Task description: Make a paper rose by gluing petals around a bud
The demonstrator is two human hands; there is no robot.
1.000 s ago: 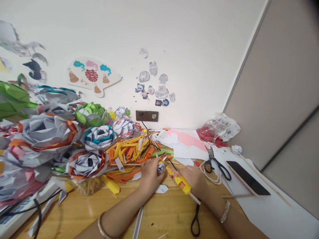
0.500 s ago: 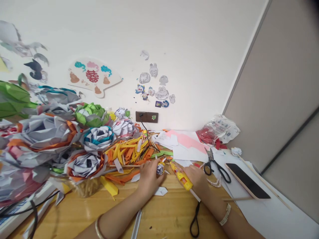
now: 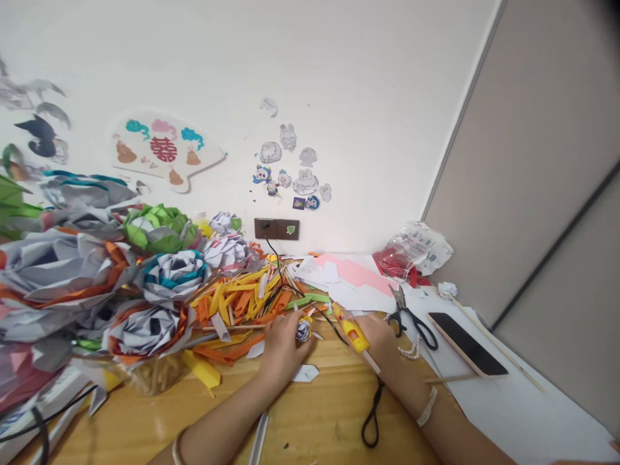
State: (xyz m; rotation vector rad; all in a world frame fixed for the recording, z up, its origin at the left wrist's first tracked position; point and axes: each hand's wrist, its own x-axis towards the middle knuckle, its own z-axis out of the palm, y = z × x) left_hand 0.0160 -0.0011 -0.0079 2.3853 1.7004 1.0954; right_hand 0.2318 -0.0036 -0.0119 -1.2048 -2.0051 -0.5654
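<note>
My left hand (image 3: 281,343) is closed around a small paper flower (image 3: 304,329) with a white and dark centre and a yellow edge. A wooden stick (image 3: 237,327) runs leftward from behind that hand. In my right hand (image 3: 375,336) is a yellow hot glue gun (image 3: 351,328), its nozzle pointing up and left, apart from the flower. A white glue stick (image 3: 372,361) pokes out of the gun's rear. Below the flower, a folded white paper piece (image 3: 305,373) lies on the wooden table (image 3: 310,420).
Large paper flowers (image 3: 150,329) crowd the left side. Yellow and orange paper strips (image 3: 242,294) are heaped behind my left hand. Scissors (image 3: 411,320), a bead string (image 3: 411,350) and a phone (image 3: 467,343) lie at right. A black cord (image 3: 278,255) runs from the wall socket (image 3: 277,228).
The view has turned slightly right, so things appear further left. The glue gun's nozzle has drawn a little away from the flower. Both hands keep their hold.
</note>
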